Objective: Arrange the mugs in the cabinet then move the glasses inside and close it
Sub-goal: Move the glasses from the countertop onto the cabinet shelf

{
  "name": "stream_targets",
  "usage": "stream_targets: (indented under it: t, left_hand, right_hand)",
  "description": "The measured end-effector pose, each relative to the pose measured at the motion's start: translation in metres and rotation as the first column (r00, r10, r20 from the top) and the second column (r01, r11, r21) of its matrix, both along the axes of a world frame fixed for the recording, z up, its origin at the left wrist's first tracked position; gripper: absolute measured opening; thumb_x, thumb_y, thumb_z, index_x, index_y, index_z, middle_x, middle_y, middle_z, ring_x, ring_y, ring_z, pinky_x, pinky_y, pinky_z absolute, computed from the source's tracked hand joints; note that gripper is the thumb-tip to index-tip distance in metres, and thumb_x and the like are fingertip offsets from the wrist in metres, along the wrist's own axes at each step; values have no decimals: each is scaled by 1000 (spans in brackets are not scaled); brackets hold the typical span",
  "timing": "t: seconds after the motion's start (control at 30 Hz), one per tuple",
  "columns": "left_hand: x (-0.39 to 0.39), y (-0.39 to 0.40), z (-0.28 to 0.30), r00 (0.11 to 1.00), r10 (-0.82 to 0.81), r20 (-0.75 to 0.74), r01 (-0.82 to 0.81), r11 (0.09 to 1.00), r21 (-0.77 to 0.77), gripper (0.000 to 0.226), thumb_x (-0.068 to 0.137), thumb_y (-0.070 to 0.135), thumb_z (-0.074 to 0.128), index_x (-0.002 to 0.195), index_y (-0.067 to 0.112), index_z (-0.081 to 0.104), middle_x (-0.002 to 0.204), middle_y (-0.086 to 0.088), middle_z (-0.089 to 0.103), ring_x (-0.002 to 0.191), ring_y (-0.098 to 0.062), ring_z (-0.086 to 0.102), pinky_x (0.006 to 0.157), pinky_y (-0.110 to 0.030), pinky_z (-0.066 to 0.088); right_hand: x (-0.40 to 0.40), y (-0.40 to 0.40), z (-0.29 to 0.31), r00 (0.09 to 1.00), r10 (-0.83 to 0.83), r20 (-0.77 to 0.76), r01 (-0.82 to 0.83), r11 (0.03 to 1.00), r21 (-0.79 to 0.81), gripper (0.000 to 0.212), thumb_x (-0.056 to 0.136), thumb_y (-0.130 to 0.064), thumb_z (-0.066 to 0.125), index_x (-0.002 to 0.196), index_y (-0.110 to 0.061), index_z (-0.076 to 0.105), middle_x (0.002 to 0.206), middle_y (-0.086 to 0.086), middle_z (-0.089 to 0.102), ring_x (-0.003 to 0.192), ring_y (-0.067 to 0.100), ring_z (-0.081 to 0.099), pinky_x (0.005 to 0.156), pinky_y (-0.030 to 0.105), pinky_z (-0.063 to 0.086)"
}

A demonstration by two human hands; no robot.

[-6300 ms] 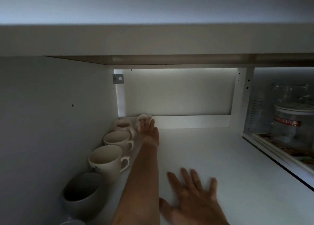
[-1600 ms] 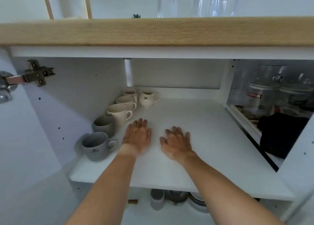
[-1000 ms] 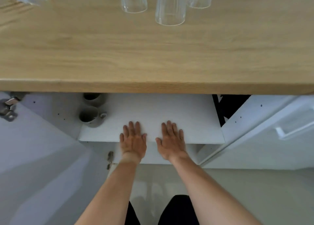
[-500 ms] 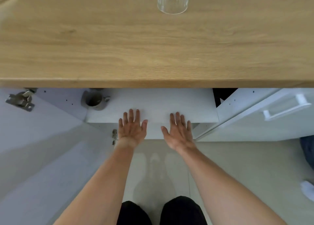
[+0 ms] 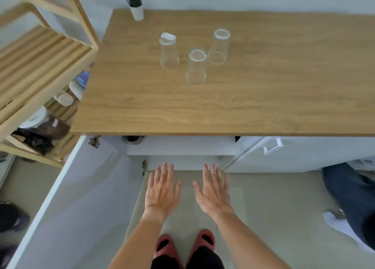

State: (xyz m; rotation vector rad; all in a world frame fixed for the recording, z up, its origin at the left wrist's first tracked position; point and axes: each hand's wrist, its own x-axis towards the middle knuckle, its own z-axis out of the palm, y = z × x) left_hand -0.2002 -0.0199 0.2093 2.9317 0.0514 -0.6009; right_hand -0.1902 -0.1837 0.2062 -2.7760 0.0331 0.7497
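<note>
Three clear glasses stand upside down on the wooden countertop: a left glass, a middle glass and a right glass. Below the counter edge the white cabinet shelf shows, with one grey mug just visible at its left; the other mugs are hidden under the counter. My left hand and my right hand hang flat, palms down, fingers apart, holding nothing, in front of the open cabinet and well below the glasses.
The left cabinet door swings wide open toward me. A right door with a white handle stands ajar. A small potted plant sits at the counter's back. A wooden rack with jars is at left. Another person's leg is at right.
My view has risen from inside the cabinet to above the counter. Both hands have drawn back off the shelf and out of the cabinet; the glasses are now in full view.
</note>
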Motion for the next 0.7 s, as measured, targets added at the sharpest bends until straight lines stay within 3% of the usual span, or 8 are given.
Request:
stream_targets:
  t: [0.13, 0.27, 0.33, 0.43, 0.6, 0.7]
  left_hand:
    - [-14, -11, 45, 1000, 10, 21, -10, 1000, -13, 85, 83, 51, -8, 156, 13, 12, 162, -12, 14, 149, -28, 16, 119, -42, 13]
    - [-14, -16, 83, 988, 27, 153, -21, 999, -38, 68, 92, 42, 20, 144, 6, 44, 147, -17, 45, 133, -33, 48, 107, -47, 40]
    - [-7, -16, 102, 976, 18, 216, -7, 998, -55, 61, 91, 38, 29, 137, 5, 53, 138, -18, 54, 120, -32, 59, 95, -45, 51]
    - [10, -17, 124, 955, -6, 297, 19, 999, -40, 57, 90, 34, 33, 132, 4, 57, 134, -18, 58, 105, -29, 65, 84, -42, 55]
    - [54, -8, 143, 938, -2, 346, -2, 1000, 13, 56, 89, 34, 34, 130, 5, 57, 135, -19, 57, 107, -32, 63, 84, -44, 54]
    - [89, -1, 150, 912, -6, 411, -14, 999, 46, 48, 91, 32, 51, 131, 6, 55, 138, -19, 54, 114, -35, 60, 90, -46, 51]
  right_hand:
    - [-14, -2, 42, 991, 17, 132, -23, 999, 41, 77, 91, -59, 2, 157, -19, -7, 165, 6, -16, 150, 22, -18, 120, 47, -13]
    - [-13, -8, 82, 968, 79, 240, -94, 994, 49, 86, 81, -58, -8, 157, -17, -4, 165, 7, -10, 151, 23, -12, 121, 46, -10]
    - [-5, -12, 100, 944, 100, 314, -120, 992, 46, 82, 86, -54, -1, 157, -15, 4, 166, 10, -2, 153, 25, -4, 121, 45, -6]
    - [15, -20, 120, 876, 150, 459, -171, 985, 4, 70, 95, -47, 18, 155, -11, 23, 164, 14, 13, 151, 29, 14, 120, 45, 4]
    - [67, -27, 151, 857, 142, 495, -149, 988, -24, 69, 99, -46, 28, 157, -11, 12, 165, 16, 3, 152, 34, 8, 122, 51, 7]
    - [102, -24, 163, 843, 168, 510, -165, 985, -51, 71, 100, -44, 37, 157, -12, 9, 164, 18, 1, 151, 36, 7, 121, 52, 6]
